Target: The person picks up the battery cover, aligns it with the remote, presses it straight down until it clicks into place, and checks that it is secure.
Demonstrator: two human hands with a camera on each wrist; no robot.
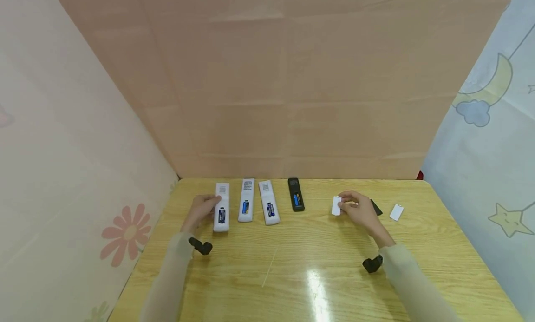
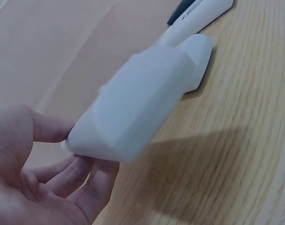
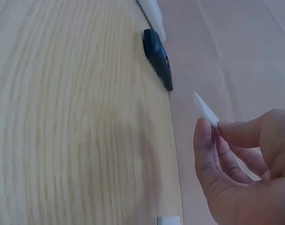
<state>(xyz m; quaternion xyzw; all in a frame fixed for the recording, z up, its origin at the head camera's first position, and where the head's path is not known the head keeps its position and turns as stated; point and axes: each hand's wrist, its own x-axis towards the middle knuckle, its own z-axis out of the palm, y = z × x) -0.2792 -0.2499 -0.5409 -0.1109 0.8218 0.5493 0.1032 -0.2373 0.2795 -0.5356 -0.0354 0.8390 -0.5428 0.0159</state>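
My left hand grips a white remote control by its left side, thumb on top and fingers beneath. Two batteries show in the open compartment of this remote. In the left wrist view the remote is held above the table, with a shadow below it. On the right, my right hand pinches a small white battery cover between thumb and fingertips. The right wrist view shows this cover nearly edge-on, raised off the table.
Two more white remotes and a black remote lie in a row, batteries showing in each. Beyond my right hand are a black cover and another white cover. A brown paper-like backdrop rises behind the wooden table.
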